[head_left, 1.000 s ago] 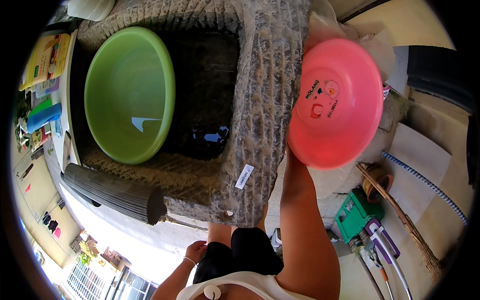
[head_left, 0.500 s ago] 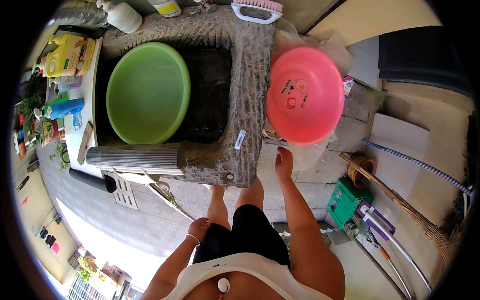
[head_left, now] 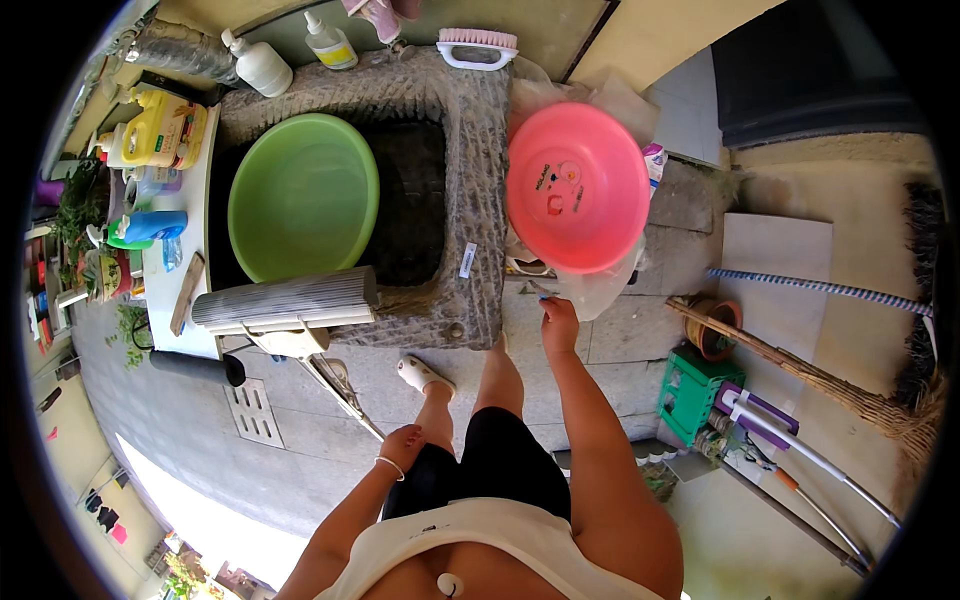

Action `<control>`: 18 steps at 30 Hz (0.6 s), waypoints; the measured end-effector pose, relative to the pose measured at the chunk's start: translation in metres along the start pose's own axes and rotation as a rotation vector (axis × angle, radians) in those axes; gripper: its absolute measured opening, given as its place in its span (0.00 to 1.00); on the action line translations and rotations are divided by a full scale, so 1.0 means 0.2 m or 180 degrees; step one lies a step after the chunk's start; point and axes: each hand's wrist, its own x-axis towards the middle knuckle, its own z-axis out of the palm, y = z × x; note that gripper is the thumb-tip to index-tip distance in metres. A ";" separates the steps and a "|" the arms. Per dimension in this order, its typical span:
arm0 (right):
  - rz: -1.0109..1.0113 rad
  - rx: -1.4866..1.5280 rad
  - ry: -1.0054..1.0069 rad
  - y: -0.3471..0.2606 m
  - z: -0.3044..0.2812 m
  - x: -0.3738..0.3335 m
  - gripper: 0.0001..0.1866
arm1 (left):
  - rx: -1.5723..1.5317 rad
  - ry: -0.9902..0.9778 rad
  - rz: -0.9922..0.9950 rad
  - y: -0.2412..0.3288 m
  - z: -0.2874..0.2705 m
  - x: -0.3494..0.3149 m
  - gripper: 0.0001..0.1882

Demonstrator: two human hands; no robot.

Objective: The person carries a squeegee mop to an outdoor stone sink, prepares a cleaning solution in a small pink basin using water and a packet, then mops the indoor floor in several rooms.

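My left hand (head_left: 404, 446) is closed round the far end of a sponge mop's metal pole, beside my left thigh. The mop (head_left: 290, 345) has a grey ridged sponge head in a cream frame, which overlaps the near edge of the stone sink (head_left: 477, 190). In the sink sits a green basin (head_left: 303, 200). My right hand (head_left: 560, 328) is closed, fingertips pinched, below a pink basin (head_left: 577, 190) right of the sink. A small blue spot shows at its fingertips; what it is I cannot make out.
White and clear bottles (head_left: 262, 68) and a scrub brush (head_left: 477, 48) stand along the sink's back. Detergent bottles (head_left: 165, 130) crowd a white ledge at left. At right are a green crate (head_left: 690, 395), a clay pot (head_left: 713, 330), a twig broom (head_left: 790, 365) and several poles.
The mop head has tilted, its right end rising against the sink edge. My right hand has shifted slightly left and lower. The view has moved, and my left clog now shows.
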 end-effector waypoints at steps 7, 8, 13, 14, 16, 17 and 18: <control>-0.0214 -0.0269 -0.0596 0.19 0.33 0.19 0.10 | 0.0271 -0.0105 -0.0457 -0.16 0.02 -0.08 0.16; -0.0138 -0.0325 -0.0736 0.20 0.37 0.20 0.09 | 0.0258 -0.0120 -0.0526 -0.17 0.03 -0.07 0.16; 0.0467 -0.0022 -0.0926 0.34 0.55 0.24 0.09 | 0.0014 -0.0081 -0.0473 -0.14 0.07 -0.02 0.15; 0.0532 0.0077 -0.1016 0.35 0.56 0.25 0.10 | -0.0035 -0.0084 -0.0460 -0.13 0.08 -0.01 0.15; 0.0655 0.0221 -0.1144 0.35 0.56 0.27 0.14 | -0.0070 -0.0094 -0.0473 -0.11 0.10 0.01 0.15; 0.0713 0.0267 -0.1184 0.33 0.55 0.28 0.16 | -0.0084 -0.0101 -0.0472 -0.10 0.10 0.03 0.15; 0.0776 0.0311 -0.1213 0.31 0.54 0.29 0.19 | -0.0059 -0.0128 -0.0473 -0.09 0.11 0.04 0.15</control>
